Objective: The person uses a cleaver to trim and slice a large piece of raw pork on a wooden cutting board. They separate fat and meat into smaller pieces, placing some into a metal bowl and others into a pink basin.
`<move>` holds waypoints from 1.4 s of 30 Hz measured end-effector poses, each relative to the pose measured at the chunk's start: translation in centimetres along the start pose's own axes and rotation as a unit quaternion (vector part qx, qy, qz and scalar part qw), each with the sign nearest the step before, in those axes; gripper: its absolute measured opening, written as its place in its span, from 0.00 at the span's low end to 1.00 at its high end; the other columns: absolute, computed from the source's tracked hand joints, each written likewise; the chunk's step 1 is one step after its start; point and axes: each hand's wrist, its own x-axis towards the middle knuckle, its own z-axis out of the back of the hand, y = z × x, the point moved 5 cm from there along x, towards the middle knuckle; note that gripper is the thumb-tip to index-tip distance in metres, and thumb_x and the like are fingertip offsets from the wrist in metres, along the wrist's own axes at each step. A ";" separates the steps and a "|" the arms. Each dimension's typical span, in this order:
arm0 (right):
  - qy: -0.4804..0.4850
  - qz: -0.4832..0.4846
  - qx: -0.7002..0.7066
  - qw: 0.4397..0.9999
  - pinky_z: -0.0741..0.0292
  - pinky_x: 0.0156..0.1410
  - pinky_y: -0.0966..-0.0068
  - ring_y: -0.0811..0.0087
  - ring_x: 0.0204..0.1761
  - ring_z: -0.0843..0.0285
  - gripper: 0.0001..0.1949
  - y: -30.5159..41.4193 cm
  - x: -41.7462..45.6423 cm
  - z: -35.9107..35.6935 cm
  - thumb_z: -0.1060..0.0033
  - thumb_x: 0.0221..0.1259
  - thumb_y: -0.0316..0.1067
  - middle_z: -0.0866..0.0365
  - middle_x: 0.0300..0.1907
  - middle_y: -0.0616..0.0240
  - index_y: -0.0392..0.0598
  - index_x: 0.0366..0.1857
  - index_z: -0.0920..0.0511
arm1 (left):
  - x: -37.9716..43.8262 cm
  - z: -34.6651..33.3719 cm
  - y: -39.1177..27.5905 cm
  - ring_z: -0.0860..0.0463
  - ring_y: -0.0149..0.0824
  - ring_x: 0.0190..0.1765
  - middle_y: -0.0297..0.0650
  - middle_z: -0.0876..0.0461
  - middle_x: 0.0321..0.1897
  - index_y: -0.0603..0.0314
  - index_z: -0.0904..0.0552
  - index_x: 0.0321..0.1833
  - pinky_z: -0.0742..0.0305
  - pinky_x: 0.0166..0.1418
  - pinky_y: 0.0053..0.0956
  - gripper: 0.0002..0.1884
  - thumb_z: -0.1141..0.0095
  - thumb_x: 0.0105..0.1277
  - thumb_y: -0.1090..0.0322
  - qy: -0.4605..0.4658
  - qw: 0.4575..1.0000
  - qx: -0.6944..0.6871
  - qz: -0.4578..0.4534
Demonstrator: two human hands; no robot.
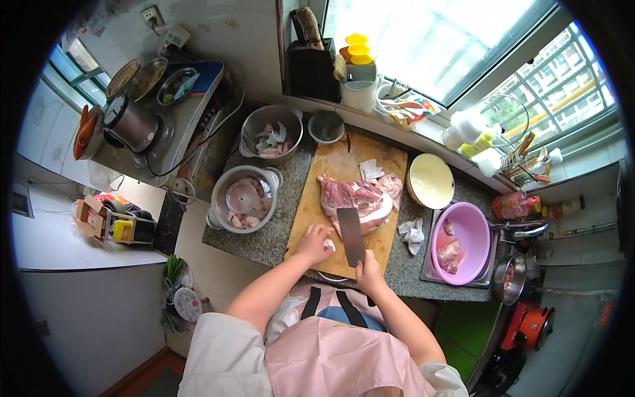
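My right hand point(369, 273) grips the handle of a cleaver point(351, 235). Its broad dark blade points away from me and overlaps the near edge of a large slab of raw meat point(349, 193). That slab, with a pale fatty rind on its right side, lies on a wooden cutting board point(307, 218). Left of the blade, above the board's near part, my left hand point(313, 244) has curled fingers. A small pale piece point(329, 244), perhaps meat or fat, shows at its fingertips. A crumpled white tissue point(370, 170) rests behind the slab.
To the left stand a steel bowl with blades point(272, 130) and a lidded clear bowl of meat pieces point(244, 198). On the right are a cream bowl point(430, 181), another crumpled tissue point(412, 235) and a purple basin point(478, 243) with meat. A knife block point(312, 69) stands by the window.
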 end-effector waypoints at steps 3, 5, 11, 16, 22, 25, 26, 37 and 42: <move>-0.011 -0.017 -0.026 0.999 0.26 0.46 0.50 0.34 0.43 0.23 0.12 -1.1 -0.7 0.8 0.52 0.64 0.24 0.22 0.38 0.37 0.40 0.50 0.33 | -0.7 -2.6 -1.0 0.24 0.49 0.52 0.44 0.24 0.44 0.51 0.17 0.43 0.24 0.57 0.41 0.11 0.39 0.55 0.66 0.041 0.992 0.098 -0.064; -0.018 -0.020 -0.018 0.999 0.27 0.46 0.50 0.34 0.43 0.23 0.12 -0.6 -1.0 1.5 0.52 0.64 0.24 0.22 0.38 0.37 0.40 0.50 0.33 | -1.3 -3.8 -1.2 0.23 0.50 0.50 0.44 0.24 0.44 0.51 0.18 0.44 0.22 0.53 0.41 0.12 0.39 0.56 0.66 0.055 0.983 0.122 -0.127; -0.037 0.002 -0.007 0.999 0.25 0.47 0.56 0.41 0.42 0.20 0.10 -0.3 -1.8 1.6 0.51 0.65 0.24 0.21 0.36 0.42 0.39 0.49 0.33 | -2.0 -4.5 0.4 0.20 0.42 0.43 0.40 0.22 0.38 0.52 0.21 0.44 0.21 0.40 0.38 0.11 0.40 0.58 0.67 0.016 0.974 0.051 -0.219; 0.064 -0.054 0.145 0.986 0.27 0.29 0.67 0.64 0.24 0.24 0.10 0.4 -1.4 1.4 0.53 0.69 0.27 0.25 0.27 0.57 0.43 0.50 0.35 | 1.4 -4.7 1.4 0.21 0.27 0.31 0.29 0.20 0.33 0.46 0.23 0.47 0.29 0.27 0.23 0.07 0.45 0.68 0.62 0.083 0.594 -0.762 0.242; 0.125 -0.143 0.334 0.923 0.36 0.19 0.77 0.77 0.15 0.36 0.11 2.4 -0.7 0.6 0.54 0.70 0.28 0.32 0.21 0.68 0.47 0.52 0.37 | 2.2 0.9 -1.9 0.21 0.24 0.30 0.30 0.21 0.32 0.48 0.25 0.46 0.31 0.24 0.15 0.05 0.46 0.70 0.64 0.096 0.585 -0.774 0.220; 0.091 -0.143 0.369 0.914 0.36 0.19 0.77 0.77 0.15 0.37 0.12 3.1 -0.6 1.2 0.54 0.70 0.27 0.33 0.22 0.68 0.48 0.53 0.38 | 3.2 4.4 -1.0 0.21 0.26 0.30 0.34 0.21 0.33 0.51 0.25 0.46 0.29 0.24 0.16 0.06 0.45 0.69 0.67 0.045 0.677 -0.702 0.216; 0.073 -0.142 0.378 0.912 0.36 0.18 0.78 0.77 0.15 0.38 0.12 3.1 -0.6 1.8 0.54 0.70 0.27 0.33 0.23 0.67 0.48 0.53 0.38 | 4.6 6.9 -0.6 0.22 0.27 0.30 0.35 0.21 0.33 0.52 0.25 0.46 0.30 0.24 0.17 0.06 0.45 0.68 0.69 0.018 0.673 -0.705 0.223; -0.047 -0.091 0.348 0.932 0.34 0.18 0.78 0.78 0.15 0.37 0.10 2.6 -2.1 4.9 0.57 0.71 0.25 0.30 0.31 0.65 0.47 0.52 0.39 | 15.9 25.2 14.8 0.18 0.29 0.33 0.41 0.17 0.40 0.63 0.27 0.65 0.23 0.36 0.22 0.19 0.49 0.73 0.69 -0.266 0.872 -0.361 0.198; -0.090 -0.117 0.322 0.935 0.33 0.18 0.78 0.79 0.15 0.36 0.11 0.6 -3.5 5.5 0.56 0.71 0.25 0.30 0.28 0.66 0.46 0.53 0.39 | 13.9 14.6 5.3 0.19 0.27 0.31 0.36 0.16 0.32 0.62 0.17 0.43 0.24 0.34 0.24 0.06 0.44 0.70 0.69 -0.110 0.941 -0.313 0.067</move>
